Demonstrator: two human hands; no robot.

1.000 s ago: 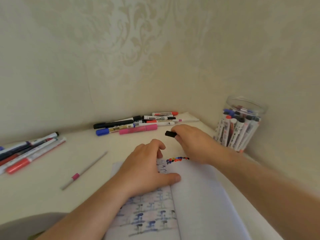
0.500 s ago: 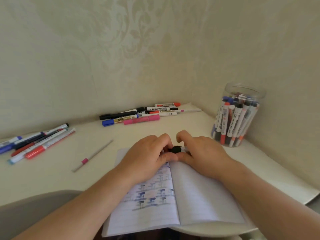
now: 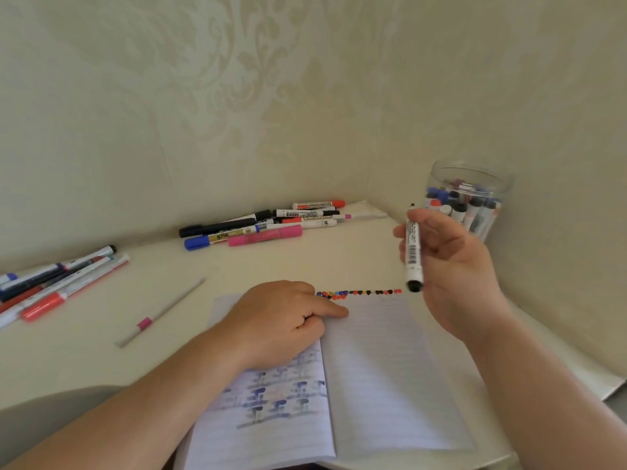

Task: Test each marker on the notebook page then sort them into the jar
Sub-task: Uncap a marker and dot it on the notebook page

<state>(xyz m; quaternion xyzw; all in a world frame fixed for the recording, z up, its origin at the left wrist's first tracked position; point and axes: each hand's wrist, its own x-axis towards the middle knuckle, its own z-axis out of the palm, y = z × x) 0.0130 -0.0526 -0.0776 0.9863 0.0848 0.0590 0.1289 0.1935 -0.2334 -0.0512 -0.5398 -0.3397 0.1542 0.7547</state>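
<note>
Capped black whiteboard marker [image 3: 413,252] held upright at right of centre, just left of the marker jar [image 3: 470,195].
Right hand [image 3: 448,262] pinches its light, rigid, smooth barrel mid-length; left hand [image 3: 281,320] rests loosely curled on the notebook [image 3: 383,374], its grip hidden.
</note>
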